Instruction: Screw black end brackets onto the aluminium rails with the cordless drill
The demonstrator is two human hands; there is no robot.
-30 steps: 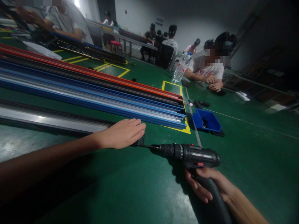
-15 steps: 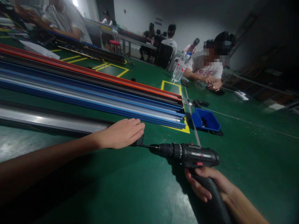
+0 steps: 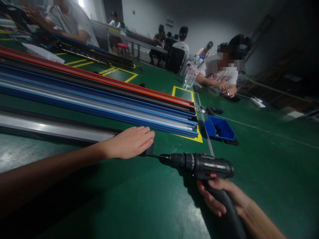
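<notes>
My left hand point(image 3: 133, 142) is closed over the right end of a long grey and black metal profile point(image 3: 57, 130), its fingers together and the palm down. A black cordless drill point(image 3: 211, 166) is in my right hand point(image 3: 224, 196), fingers wrapped round its handle. The drill points left, and its long thin bit reaches the black end piece point(image 3: 149, 151) of the profile, just beside my left fingertips. Behind the profile lie long blue profiles point(image 3: 112, 108) and an orange one point(image 3: 124, 84), side by side.
A blue bin point(image 3: 221, 128) with small dark parts stands right of the profile ends on the green table point(image 3: 269, 159). Clear bottles point(image 3: 191, 74) stand farther back. Across the table sits a person point(image 3: 219, 71); other people are at the back and upper left.
</notes>
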